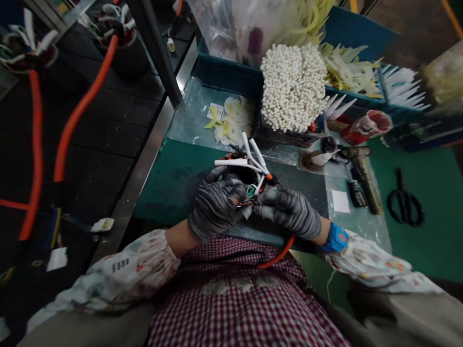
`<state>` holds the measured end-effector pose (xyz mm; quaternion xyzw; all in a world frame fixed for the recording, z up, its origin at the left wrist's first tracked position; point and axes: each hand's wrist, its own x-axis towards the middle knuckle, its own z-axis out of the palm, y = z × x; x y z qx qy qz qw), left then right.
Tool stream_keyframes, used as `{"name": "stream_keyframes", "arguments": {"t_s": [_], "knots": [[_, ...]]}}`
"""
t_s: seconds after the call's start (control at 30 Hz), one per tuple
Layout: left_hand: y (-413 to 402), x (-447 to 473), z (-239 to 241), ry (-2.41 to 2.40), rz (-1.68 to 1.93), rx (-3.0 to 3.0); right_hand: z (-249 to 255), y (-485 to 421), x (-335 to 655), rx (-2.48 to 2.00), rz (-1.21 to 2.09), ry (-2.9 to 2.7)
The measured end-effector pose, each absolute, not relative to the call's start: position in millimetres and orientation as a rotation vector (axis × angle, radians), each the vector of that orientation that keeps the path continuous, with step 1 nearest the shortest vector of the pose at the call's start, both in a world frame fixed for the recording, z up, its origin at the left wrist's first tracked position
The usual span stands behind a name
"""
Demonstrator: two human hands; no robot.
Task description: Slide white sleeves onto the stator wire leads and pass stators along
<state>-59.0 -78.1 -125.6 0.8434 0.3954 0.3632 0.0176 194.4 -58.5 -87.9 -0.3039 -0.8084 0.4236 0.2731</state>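
A round motor stator (pixel 251 185) with copper windings lies on the bench edge in front of me. White sleeved wires (pixel 256 154) stick up from its top, and an orange cable (pixel 280 255) runs out below it. My left hand (pixel 217 202), in a grey striped glove, is closed at its near left side, fingers curled at the rim. My right hand (pixel 290 209), gloved alike, is closed at the right side by the wire ends. A small pale flap (pixel 246 211) shows between both hands; the fingertips are partly hidden.
Behind stands a bundle of white sticks (pixel 294 87) beside blue bins (pixel 230 72) with yellow strips. Right are a red can (pixel 366 126), a hammer (pixel 366 182) and black scissors (pixel 405 203). Left, other wired units with orange cables (pixel 82 106) sit on a dark conveyor, past a metal post (pixel 153 48).
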Motion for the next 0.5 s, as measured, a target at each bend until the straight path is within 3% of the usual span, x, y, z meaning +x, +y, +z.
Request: {"name": "stream_keyframes", "arguments": {"t_s": [0.17,0.4,0.5], "knots": [[-78,-56,-120,1.266,1.138,2.646,-77,-49,161,-0.85,1.223,-2.168],[-75,-71,-112,1.155,0.981,2.843,-87,-17,133,-1.008,0.586,-1.943],[-79,-84,-107,1.229,0.997,2.94,-97,-23,152,-1.122,0.544,-1.85]]}}
